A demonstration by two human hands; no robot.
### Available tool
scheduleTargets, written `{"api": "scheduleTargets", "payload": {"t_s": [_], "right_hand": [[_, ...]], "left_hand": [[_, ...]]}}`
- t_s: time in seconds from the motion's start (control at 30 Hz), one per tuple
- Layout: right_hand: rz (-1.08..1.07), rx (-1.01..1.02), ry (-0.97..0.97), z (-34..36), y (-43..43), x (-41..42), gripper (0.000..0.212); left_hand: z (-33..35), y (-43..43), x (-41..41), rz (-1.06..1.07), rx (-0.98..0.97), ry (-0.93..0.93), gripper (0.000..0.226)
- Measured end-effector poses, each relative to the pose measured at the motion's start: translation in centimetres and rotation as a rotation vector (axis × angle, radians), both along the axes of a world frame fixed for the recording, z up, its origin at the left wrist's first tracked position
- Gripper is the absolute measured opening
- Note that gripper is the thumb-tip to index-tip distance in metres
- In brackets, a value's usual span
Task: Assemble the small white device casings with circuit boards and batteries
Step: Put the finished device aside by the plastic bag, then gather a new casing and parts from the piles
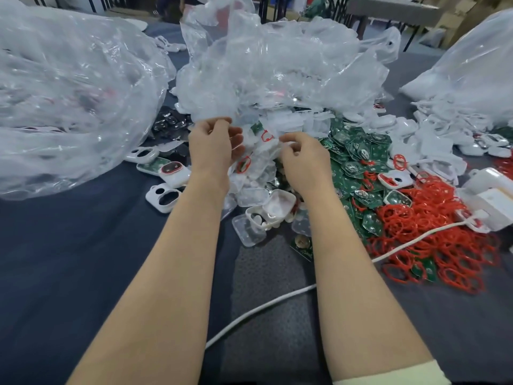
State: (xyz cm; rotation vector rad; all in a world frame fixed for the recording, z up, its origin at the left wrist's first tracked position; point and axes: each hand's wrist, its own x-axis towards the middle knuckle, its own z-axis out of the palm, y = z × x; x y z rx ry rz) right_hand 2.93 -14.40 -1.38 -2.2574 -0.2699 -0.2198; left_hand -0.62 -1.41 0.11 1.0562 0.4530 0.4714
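While both hands were curled at frame centre | left hand (213, 143) and right hand (301, 159) pinched a white casing (259, 150) above the pile | looked light, thin, slippery imo | best gripped by its edges, not the green board (256, 127)

Clear plastic bags (69, 93), white cable (291, 293), dark tablecloth (69, 259)

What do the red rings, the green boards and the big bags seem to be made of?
Red rings: probably rubber or silicone, matte, thin and limply tangled. Green boards: rigid circuit-board laminate, glossy, with silvery metal parts. Bags: thin clear plastic film, shiny and crinkled.
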Motion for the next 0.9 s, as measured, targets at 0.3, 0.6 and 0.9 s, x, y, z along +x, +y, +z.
{"api": "scheduleTargets", "payload": {"t_s": [0.3, 0.6, 0.9], "right_hand": [[-0.088, -0.182, 0.051, -0.4, 1.4, 0.8, 0.028], [-0.090, 0.185, 0.013, 0.4, -0.1, 0.3, 0.003], [-0.026, 0.449, 0.029, 0.9, 0.3, -0.4, 0.010]], "left_hand": [[-0.1, -0.1, 0.1, -0.068, 0.003, 0.005, 0.014], [-0.5, -0.1, 0.0, -0.059, 0.153, 0.027, 0.015], [-1.1, -1.0, 0.0, -0.195, 0.534, 0.005, 0.007]]}}
